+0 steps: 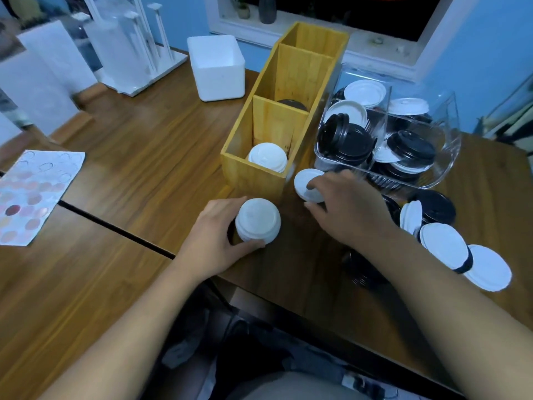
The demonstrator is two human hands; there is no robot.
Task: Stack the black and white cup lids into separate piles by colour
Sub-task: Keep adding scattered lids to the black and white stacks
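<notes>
Gripping white lid stack [258, 220], left hand [212, 230] curled round it; right hand [350, 207] pinching single white lid [305, 180] beside wooden box [253, 181]

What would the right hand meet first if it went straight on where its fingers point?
The right hand holds the loose white lid; past that, probably the wooden box at its near corner, though depth is unclear.

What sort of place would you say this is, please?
Probably a domestic or small café room, though I cannot be sure: a wooden table stands by a blue wall and a window sill with a vase, holding a divided wooden box and a clear tub of cup lids.
</notes>
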